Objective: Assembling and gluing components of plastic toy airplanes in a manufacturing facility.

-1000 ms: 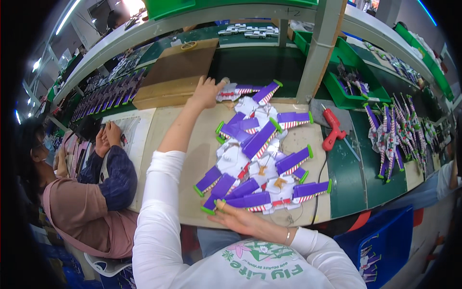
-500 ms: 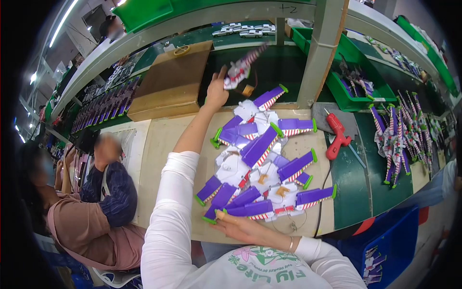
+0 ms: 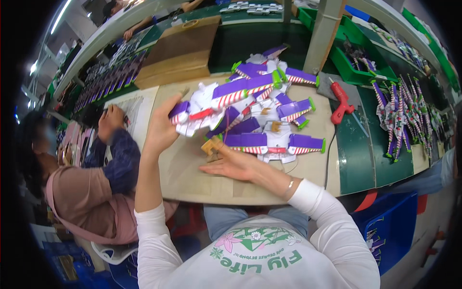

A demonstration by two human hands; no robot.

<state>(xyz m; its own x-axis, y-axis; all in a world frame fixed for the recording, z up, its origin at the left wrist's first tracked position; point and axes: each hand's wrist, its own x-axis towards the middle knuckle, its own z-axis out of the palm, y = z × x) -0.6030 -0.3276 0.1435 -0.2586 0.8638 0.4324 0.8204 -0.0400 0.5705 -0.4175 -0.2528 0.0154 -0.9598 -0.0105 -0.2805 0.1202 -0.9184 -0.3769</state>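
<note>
My left hand grips a toy wing pack by its left end, raised above the tabletop. Its body is white, with purple wings, red-and-white striped edges and green tips. A thin wire hangs from the pack toward a small tan plastic piece, which my right hand seems to pinch by the thumb; its other fingers stretch out to the left. Beyond and beside my hands lies a pile of similar wing packs, overlapping one another. Several of them carry tan pieces on their white middles.
A red glue gun lies on a grey pad right of the pile, its cord running forward. Behind stand a brown box, a dark conveyor belt and a grey post. A green bin holds parts. Another person sits at left.
My left hand has come back from the conveyor area with a wing pack, now in front of me. My right hand has left the pile's front edge and reached the tan piece.
</note>
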